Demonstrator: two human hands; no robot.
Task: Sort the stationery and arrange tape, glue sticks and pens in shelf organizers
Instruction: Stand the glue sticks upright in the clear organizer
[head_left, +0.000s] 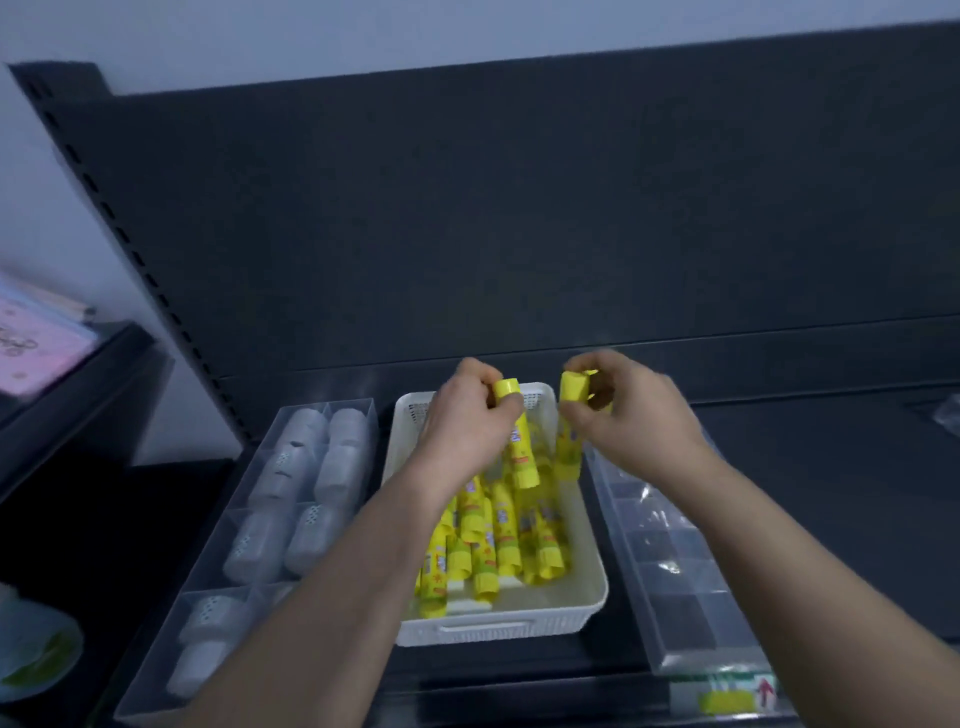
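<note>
Glue sticks (493, 540) lie heaped in a white basket (498, 626) at the middle of the dark shelf (779, 467). They look like light, stiff plastic tubes with smooth labels, likely a little slippery and prone to rolling. The cap end or mid-barrel seems the surest place to pinch.

The left hand (467, 426) is clamped on one stick (522, 457) just below its cap. The right hand (628, 415) grips a second stick (567, 452). Both sticks are upright over the basket's twelve o'clock end, with the hands close but apart.

By count, two sticks are held and roughly a dozen are in the basket, overlapping too much for an exact figure. At nine o'clock a clear tray (349, 402) holds at least eight white rolls (337, 467), partly hidden by an arm. At three o'clock stands one divided box (675, 571), its contents unclear.
</note>
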